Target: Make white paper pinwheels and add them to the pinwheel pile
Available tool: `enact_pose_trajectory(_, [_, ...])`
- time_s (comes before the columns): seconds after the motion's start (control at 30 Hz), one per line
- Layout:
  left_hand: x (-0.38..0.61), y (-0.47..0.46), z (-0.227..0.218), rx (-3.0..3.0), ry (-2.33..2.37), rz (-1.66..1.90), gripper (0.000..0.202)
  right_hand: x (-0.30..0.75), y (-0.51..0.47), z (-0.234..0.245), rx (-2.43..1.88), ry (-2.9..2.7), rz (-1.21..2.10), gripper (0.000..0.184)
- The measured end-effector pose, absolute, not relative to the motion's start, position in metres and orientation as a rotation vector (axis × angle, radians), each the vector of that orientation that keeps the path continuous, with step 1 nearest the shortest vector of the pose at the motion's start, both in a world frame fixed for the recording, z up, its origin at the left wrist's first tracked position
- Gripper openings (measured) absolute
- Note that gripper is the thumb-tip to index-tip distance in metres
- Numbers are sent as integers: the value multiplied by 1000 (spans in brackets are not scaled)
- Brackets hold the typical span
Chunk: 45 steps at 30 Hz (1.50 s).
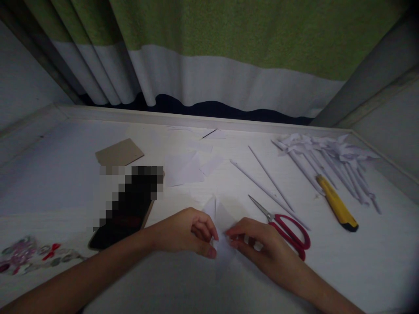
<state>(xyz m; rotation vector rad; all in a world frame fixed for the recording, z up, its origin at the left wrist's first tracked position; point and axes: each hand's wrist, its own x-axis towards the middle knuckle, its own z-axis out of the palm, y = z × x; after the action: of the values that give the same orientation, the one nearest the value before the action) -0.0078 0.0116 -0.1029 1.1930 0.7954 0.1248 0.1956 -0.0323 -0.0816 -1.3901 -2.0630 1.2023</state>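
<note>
Between my two hands stands a folded piece of white paper (225,213), with a crease running down its middle and pointed upper corners. My left hand (186,231) pinches its left side between thumb and fingers. On the other side, my right hand (262,244) grips the paper with thumb and forefinger closed. Fingers hide part of the folds. Close to my right hand lie red-handled scissors (269,216), blades pointing away to the upper left. Beyond them are a rolled paper stick (268,193) and a thinner stick (271,179).
At right, several folded paper shapes on rolled stems (327,148) lie near a yellow utility knife (337,205). Loose paper pieces (186,168) and a dark thin stick (209,134) lie farther back. Left are brown card (119,152), a partly pixelated dark phone (131,218) and beaded trinkets (22,253).
</note>
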Motion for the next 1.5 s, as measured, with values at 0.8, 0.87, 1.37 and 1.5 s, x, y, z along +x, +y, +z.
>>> enact_pose_trajectory(0.8, [-9, 11, -102, 1212, 760, 185, 25, 177, -22, -95, -1541, -2073, 1171, 13])
enact_pose_trajectory(0.87, [-9, 10, -103, 1184, 778, 200, 28, 176, -24, -97, -1531, -2035, 1210, 15])
enact_pose_trajectory(1.37, [-7, 11, -100, 1206, 814, 183, 31, 177, -26, -96, -1456, -1868, 1359, 18])
enact_pose_trajectory(1.5, [-7, 11, -100, 1226, 846, 186, 33, 176, -28, -98, -1447, -1859, 1301, 21])
